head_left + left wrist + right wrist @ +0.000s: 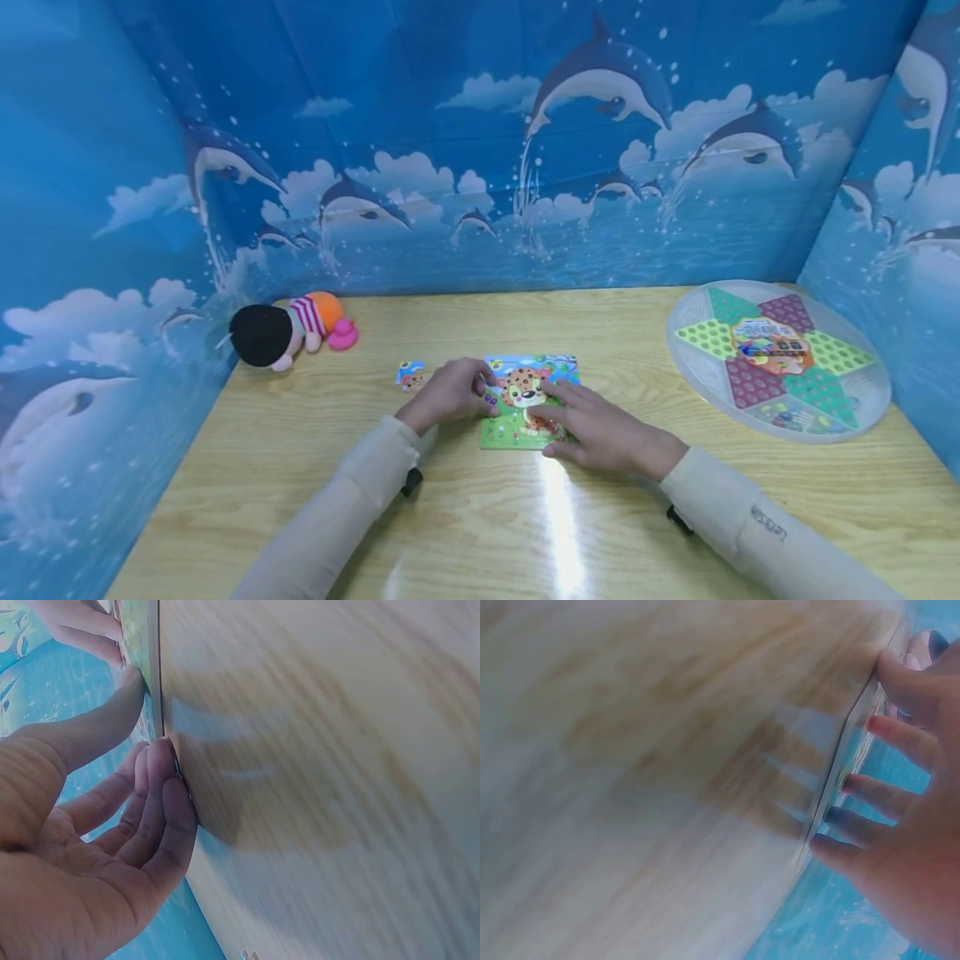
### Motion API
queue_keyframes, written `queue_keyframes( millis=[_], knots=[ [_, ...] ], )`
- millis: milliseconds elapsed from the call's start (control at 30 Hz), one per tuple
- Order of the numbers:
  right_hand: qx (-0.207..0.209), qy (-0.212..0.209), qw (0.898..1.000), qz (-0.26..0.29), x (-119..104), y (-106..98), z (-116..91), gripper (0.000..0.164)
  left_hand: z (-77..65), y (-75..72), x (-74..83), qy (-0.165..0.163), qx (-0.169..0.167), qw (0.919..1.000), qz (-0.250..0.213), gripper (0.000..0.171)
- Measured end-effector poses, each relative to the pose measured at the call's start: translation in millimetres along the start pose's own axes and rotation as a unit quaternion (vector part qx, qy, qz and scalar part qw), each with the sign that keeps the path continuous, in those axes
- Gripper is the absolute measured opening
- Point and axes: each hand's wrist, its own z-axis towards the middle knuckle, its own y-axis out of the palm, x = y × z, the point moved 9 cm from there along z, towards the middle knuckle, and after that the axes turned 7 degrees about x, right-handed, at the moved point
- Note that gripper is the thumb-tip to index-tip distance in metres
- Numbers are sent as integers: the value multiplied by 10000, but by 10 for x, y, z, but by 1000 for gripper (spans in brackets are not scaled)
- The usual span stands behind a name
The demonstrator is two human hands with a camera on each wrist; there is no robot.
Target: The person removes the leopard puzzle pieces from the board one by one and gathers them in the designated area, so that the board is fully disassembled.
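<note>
A flat jigsaw puzzle (pixel 497 434) with a spotted cartoon animal on green and blue lies mid-table. At its left edge is my left hand (pixel 452 392), its thumb and bent fingers apart along that edge. In the left wrist view, the fingertips (pixel 160 754) touch the tabletop beside the board's side. My right hand (pixel 600 429) rests over the right part of the puzzle with fingers spread, covering some of the picture; the right wrist view shows the thumb at the near edge. A loose puzzle piece (pixel 411 376) lies left of the board, partly behind my left hand.
A soft doll (pixel 307 325) with a black head lies at the back left, beside a pink rubber duck (pixel 343 335). On the right stands a round Chinese checkers board (pixel 693 379) with a coloured star. Dolphin-print sheets (pixel 420 100) enclose the wooden table (pixel 480 533).
</note>
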Motion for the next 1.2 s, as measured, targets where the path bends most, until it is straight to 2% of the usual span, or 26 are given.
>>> queue_keyframes(
  millis=[367,867,1033,1200],
  knots=[
    [-78,79,9999,-27,25,22,4,59,3,-4,6,5,122,9999,91,40],
    [-15,-25,10000,-70,9,23,2,57,-4,-35,18,19,350,9992,173,42],
    [5,-72,9999,-75,-5,17,-1,57,-1,-48,5,-73,461,9989,47,37],
    [-3,-52,10000,-79,-4,16,3,57,11,-89,2,-36,680,9976,-106,21]
  ],
)
